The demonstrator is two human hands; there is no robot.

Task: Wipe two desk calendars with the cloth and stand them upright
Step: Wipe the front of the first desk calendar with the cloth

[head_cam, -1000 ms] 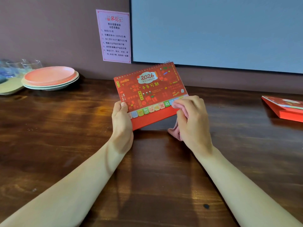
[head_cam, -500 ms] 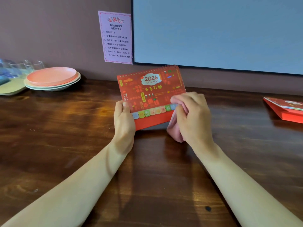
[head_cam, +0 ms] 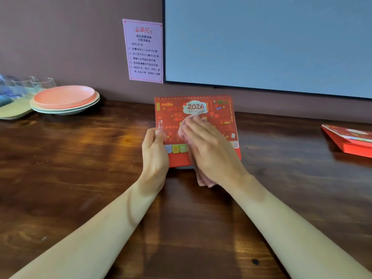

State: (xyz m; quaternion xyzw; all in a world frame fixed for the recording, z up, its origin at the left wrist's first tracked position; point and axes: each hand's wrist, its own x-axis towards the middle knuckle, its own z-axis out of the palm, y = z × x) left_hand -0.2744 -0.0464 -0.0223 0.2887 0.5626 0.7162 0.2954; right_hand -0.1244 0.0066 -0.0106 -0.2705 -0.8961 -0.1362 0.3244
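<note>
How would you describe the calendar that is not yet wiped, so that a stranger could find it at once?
Start at the large pale screen on the wall and follow the wooden table to its far right edge. The second calendar lies there, red and flat, partly out of view. Unlike the 2026 calendar in the middle, no hand touches it.

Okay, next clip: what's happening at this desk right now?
A person is wiping a red 2026 desk calendar. The left hand holds it by its left edge, while the right hand presses a pink cloth flat against the front cover. A second red calendar lies flat at the far right of the wooden desk, not yet stood up. Stacked plates sit at the back left.
</note>
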